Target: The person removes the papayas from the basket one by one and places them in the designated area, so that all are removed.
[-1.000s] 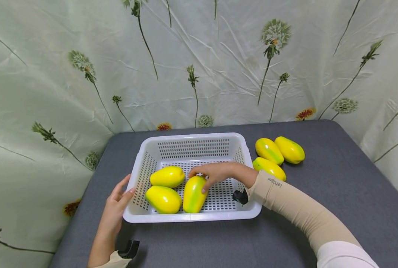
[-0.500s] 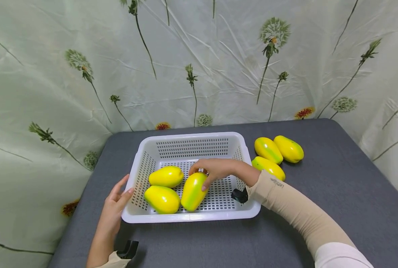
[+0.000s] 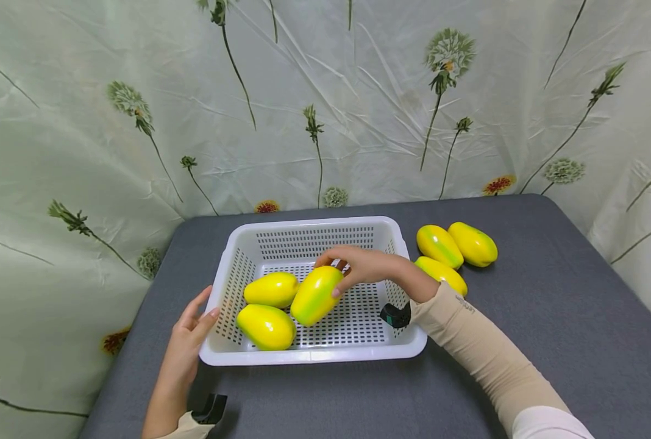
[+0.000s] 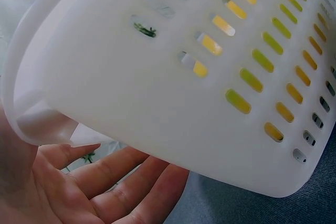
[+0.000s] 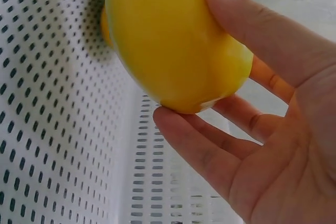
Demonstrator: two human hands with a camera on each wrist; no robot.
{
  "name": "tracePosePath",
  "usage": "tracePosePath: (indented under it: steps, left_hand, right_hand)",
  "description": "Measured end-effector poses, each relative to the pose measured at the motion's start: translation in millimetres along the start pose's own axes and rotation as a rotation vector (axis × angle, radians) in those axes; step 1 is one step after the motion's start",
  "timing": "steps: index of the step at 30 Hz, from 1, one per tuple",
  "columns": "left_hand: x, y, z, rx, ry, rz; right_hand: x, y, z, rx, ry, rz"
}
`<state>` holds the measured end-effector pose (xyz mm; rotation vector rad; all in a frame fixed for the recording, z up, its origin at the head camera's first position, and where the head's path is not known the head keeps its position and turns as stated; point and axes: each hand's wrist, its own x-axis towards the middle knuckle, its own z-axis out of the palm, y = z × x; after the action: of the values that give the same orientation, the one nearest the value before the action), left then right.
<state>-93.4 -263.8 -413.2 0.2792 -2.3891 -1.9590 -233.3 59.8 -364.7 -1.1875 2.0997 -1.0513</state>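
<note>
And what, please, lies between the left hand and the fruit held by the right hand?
The basket's left wall, then two yellow fruits, as the head view shows.

At the centre of the head view, smooth white plastic for the basket (image 3: 310, 355), with a soft sheen on the rim, and near matt at close range in the left wrist view. On the held fruit (image 3: 316, 297), a smooth, glossy yellow-green skin with bright highlights. Equally shiny on the two fruits inside the basket (image 3: 267, 327) and on the fruits at the right of the frame (image 3: 473, 245). Beneath, matt dark grey cloth as table cover (image 3: 358, 402). Across the upper frame, creased, faintly satiny fabric as backdrop (image 3: 369, 79). At lower right, matt beige cloth on the sleeve (image 3: 484, 341).
</note>
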Motion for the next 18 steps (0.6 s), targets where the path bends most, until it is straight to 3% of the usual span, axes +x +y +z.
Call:
tracePosePath:
  steps: [18]
  left_hand:
    - [-1.1, -0.6, -0.6, -0.001, -0.007, 0.011]
  right_hand:
    - [-18.5, -5.2, -11.7, 0.113, 0.287, -0.029]
